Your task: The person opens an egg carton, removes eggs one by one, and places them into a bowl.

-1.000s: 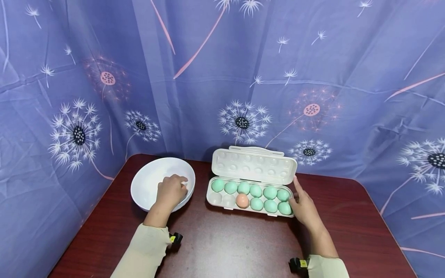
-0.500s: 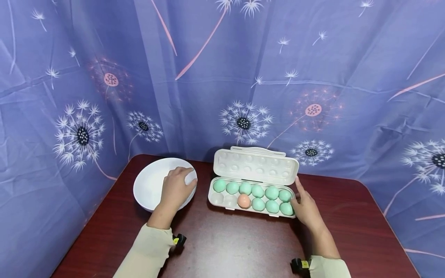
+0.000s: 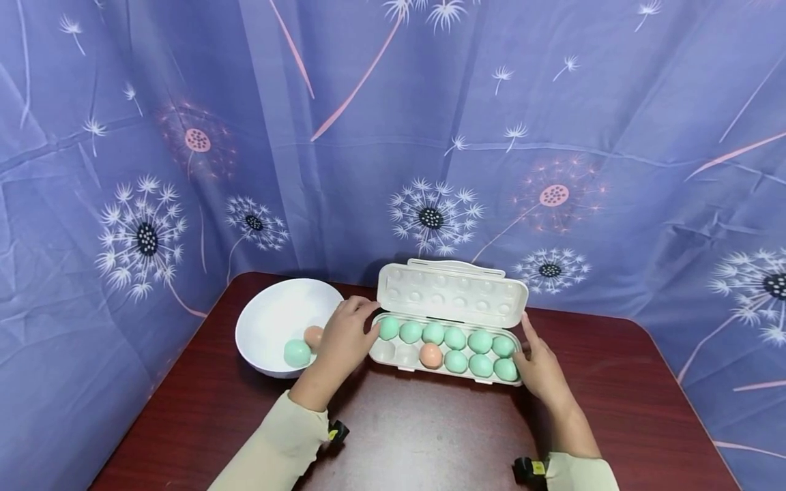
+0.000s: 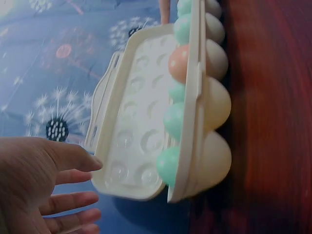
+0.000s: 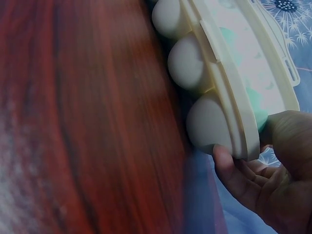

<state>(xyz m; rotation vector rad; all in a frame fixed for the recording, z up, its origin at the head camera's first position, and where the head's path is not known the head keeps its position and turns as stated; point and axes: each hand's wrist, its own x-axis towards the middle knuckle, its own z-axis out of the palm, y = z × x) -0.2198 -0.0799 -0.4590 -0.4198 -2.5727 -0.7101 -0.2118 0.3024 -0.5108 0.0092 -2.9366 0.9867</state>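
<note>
An egg carton of white plastic lies with its lid raised against the curtain. Green eggs fill its back row; the front row has one orange egg, several green ones and two bare cups at the left. Beside the carton's left end my left hand is spread with nothing in it, fingers extended toward the lid's corner in the left wrist view. My right hand holds the right end, its digits around the end cup and rim.
Left of the carton stands a white bowl. Inside it lie a green egg and an orange egg, the latter partly behind my left hand. A blue dandelion-print curtain hangs right behind the dark wooden table.
My left hand has moved right, from inside the bowl past its right rim to the carton's left end. Two eggs in the bowl have come into sight. The right hand stays put.
</note>
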